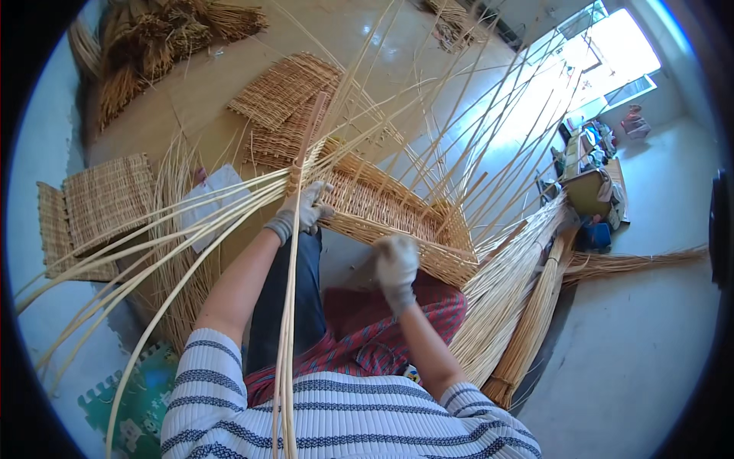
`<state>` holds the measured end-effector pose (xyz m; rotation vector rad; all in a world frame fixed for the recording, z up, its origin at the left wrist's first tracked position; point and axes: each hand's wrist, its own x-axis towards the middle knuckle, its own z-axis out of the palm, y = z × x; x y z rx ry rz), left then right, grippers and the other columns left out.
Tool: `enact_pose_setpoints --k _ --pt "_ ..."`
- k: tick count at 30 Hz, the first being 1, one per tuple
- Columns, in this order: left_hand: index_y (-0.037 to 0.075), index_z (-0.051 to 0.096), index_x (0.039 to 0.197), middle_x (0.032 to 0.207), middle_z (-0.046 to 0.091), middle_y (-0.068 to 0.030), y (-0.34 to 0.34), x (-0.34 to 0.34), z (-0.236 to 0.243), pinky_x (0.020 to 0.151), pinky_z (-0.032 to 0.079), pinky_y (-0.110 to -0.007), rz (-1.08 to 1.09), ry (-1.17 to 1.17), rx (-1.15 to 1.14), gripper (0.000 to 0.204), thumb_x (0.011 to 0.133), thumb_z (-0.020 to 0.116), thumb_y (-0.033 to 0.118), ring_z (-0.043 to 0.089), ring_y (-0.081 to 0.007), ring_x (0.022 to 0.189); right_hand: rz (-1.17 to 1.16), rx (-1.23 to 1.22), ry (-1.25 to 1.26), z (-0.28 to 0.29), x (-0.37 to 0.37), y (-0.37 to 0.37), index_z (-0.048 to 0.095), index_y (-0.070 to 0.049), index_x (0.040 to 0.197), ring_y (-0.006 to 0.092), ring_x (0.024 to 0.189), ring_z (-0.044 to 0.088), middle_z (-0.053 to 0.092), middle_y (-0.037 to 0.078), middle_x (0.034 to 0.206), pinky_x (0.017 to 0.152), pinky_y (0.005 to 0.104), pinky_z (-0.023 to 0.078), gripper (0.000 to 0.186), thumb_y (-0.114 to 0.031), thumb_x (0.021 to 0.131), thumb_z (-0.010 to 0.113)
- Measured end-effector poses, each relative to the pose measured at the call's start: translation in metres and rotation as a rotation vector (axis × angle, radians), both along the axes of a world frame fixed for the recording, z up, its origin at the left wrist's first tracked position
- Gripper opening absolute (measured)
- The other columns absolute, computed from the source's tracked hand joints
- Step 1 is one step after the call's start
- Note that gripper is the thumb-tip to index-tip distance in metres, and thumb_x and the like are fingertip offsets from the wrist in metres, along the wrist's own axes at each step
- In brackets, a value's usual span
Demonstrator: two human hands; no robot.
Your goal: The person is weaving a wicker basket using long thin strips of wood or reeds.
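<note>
A long, shallow woven basket (409, 216) lies across my lap, with many long pale reeds (229, 214) rising from it and fanning out to the left. My gloved left hand (306, 205) grips the basket's left end, where a light wooden stick (309, 122) stands among the reeds. My gloved right hand (396, 268) is beside the basket's near side, low toward the right; it is blurred, so its fingers and anything in them cannot be made out. A red striped cloth (413, 336) covers part of my lap.
Woven panels (111, 195) lean at the left; more mats (271, 96) lie ahead. Reed bundles are at back left (160, 42) and along my right (535, 306). A white sheet (210, 195), a green foam mat (122, 398) and a cluttered desk (589, 191) surround me.
</note>
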<state>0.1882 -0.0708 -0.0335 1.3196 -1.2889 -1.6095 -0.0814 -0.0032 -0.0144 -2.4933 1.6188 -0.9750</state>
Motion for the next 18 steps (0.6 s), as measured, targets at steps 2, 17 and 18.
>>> enact_pose_setpoints --k 2,17,18 --pt "0.007 0.044 0.134 0.086 0.058 -0.0069 -0.001 0.000 -0.010 0.037 0.043 -0.026 0.004 -0.013 0.010 0.049 0.091 0.067 0.012 0.049 -0.0103 0.044 -0.120 0.515 -0.594 -0.006 0.016 0.021 0.061 -0.012 0.110 0.0232 0.082 0.063 0.064 0.007 0.091 0.076 0.0353 0.052 0.028 -0.003 0.084 0.065" --pt "0.008 0.058 0.084 0.061 0.056 -0.0024 -0.007 -0.010 -0.020 0.040 0.043 -0.029 0.259 -0.268 -0.049 0.030 0.092 0.068 0.036 0.054 -0.0104 0.044 0.022 0.154 -0.674 0.045 0.049 -0.123 0.026 -0.016 0.147 0.0244 0.093 0.067 0.064 0.016 0.110 0.073 0.0365 0.055 0.055 -0.011 0.098 0.049" --pt "0.008 0.056 0.087 0.064 0.056 -0.0027 -0.006 -0.009 -0.009 0.040 0.043 -0.028 0.212 -0.187 -0.014 0.028 0.090 0.072 0.031 0.053 -0.0091 0.045 0.034 0.144 -1.029 0.015 0.020 -0.093 0.039 -0.014 0.138 0.0213 0.086 0.067 0.062 0.010 0.103 0.065 0.0350 0.056 0.036 -0.012 0.102 0.045"
